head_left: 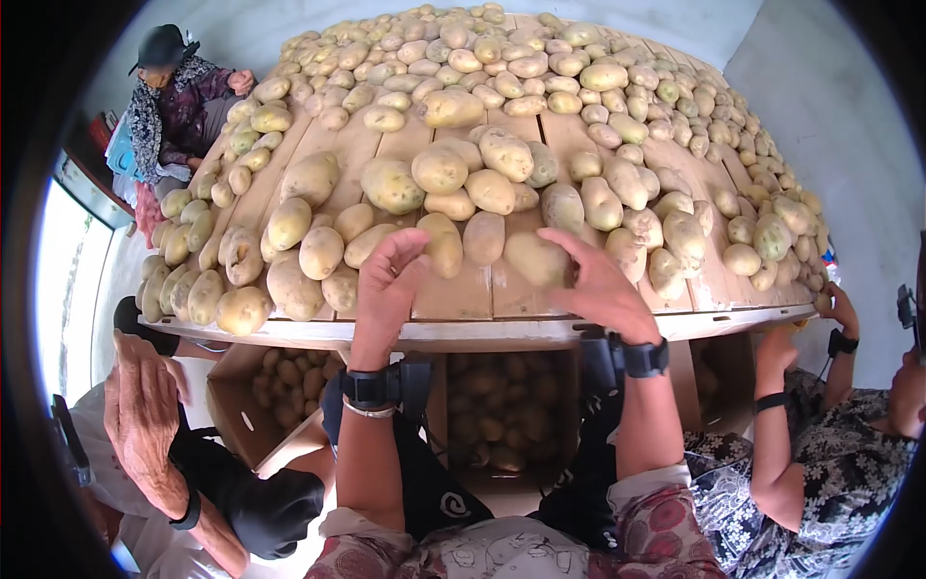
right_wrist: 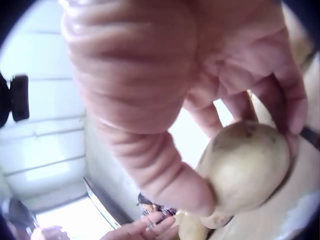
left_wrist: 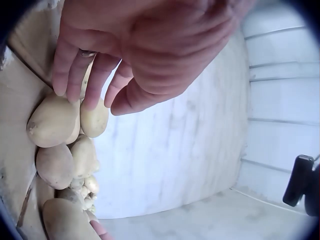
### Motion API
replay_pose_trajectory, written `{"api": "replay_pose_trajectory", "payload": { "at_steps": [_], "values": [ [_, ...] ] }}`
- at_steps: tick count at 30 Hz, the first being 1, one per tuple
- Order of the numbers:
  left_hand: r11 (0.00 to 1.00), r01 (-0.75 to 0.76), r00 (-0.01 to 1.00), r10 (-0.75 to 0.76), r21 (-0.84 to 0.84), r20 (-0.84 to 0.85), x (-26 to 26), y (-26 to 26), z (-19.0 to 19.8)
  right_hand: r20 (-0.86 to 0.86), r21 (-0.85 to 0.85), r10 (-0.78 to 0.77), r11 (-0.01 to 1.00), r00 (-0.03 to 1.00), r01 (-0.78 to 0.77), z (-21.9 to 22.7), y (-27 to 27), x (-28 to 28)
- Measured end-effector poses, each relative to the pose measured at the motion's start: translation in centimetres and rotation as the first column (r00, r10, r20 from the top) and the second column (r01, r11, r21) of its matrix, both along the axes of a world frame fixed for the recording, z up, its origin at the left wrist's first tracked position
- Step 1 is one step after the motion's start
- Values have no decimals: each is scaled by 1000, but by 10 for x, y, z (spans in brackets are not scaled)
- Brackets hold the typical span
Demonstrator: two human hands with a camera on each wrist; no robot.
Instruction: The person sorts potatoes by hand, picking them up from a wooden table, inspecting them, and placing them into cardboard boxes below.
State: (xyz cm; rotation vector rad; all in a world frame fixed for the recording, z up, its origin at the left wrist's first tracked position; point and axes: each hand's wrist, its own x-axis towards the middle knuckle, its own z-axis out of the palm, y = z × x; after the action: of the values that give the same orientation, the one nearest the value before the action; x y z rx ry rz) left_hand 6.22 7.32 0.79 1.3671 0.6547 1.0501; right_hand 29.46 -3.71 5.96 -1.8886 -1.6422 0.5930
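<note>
Many potatoes lie over a wooden slatted table (head_left: 453, 307). With its thumb and fingers round it, my right hand (head_left: 603, 289) holds a pale oval potato (right_wrist: 247, 167) near the table's front edge. This potato has dark marks at one end in the right wrist view. My left hand (head_left: 388, 280) is over the front edge with loosely bent fingers. Its fingertips reach a yellowish potato (left_wrist: 54, 121) in the left wrist view. Between the two hands sits a brownish potato (head_left: 484, 238).
Below the table, cardboard boxes hold potatoes, one on the left (head_left: 241, 405) and another in the middle (head_left: 439, 396). A person in a dark cap (head_left: 178, 106) sits at the far left. Other people's hands are at the left (head_left: 145, 415) and right (head_left: 775, 357).
</note>
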Motion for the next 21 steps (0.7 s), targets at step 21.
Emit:
{"api": "replay_pose_trajectory", "payload": {
  "at_steps": [21],
  "values": [
    [991, -72, 997, 75, -113, 25, 13, 0, 9, -245, 118, -60, 989, 968, 91, -31, -12, -8]
  ]
}}
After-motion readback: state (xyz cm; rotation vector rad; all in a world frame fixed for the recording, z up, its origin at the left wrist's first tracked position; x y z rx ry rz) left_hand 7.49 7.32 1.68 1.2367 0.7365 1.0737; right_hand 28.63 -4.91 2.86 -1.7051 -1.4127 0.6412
